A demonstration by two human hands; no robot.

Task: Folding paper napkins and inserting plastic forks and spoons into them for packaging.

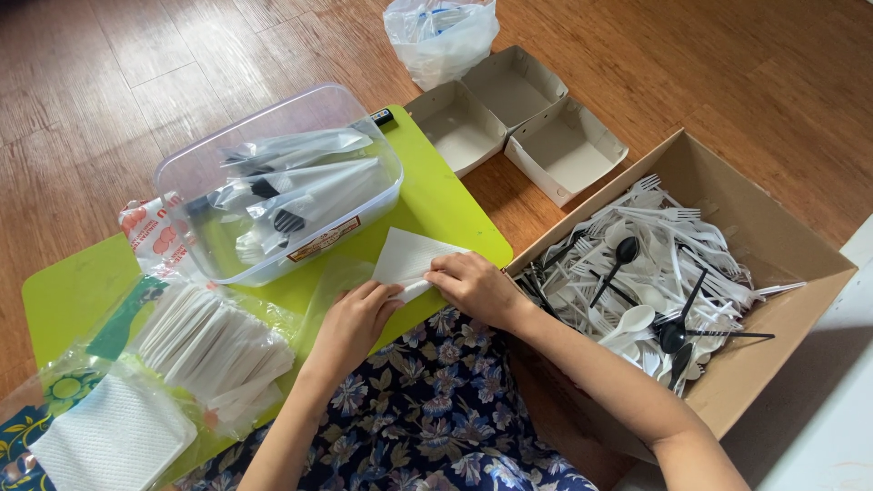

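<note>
A: Entry, head view. Both hands work at the front edge of the lime-green table (82, 291). The left hand (353, 320) has its fingers pressed together on the lower edge of a white napkin (406, 257). The right hand (473, 284) pinches the same napkin at its near corner, where something white and narrow shows just under the fingers; I cannot tell whether it is a utensil handle or a fold of paper.

B: Where does the napkin sit?

A: Flat on the table, touching both hands, just in front of the clear plastic tub (282, 182).

B: Done so far, judging by what lies there?

A: The tub holds several clear sleeves with white and black cutlery inside, roughly 5 or 6, exact count not readable. I take those as finished sets.

B: And what is left?

A: Plenty, by my estimate. The cardboard box (773, 245) to the right is heaped with loose white forks and spoons plus a few black spoons (626, 250). A thick stack of napkins in a bag (214, 345) lies left of the hands, and another napkin pack (114, 436) sits at the near left corner. 3 empty paper trays (514, 118) stand beyond the table on the wooden floor.

B: Stage?

A: Early, with 1 napkin in hand.
</note>
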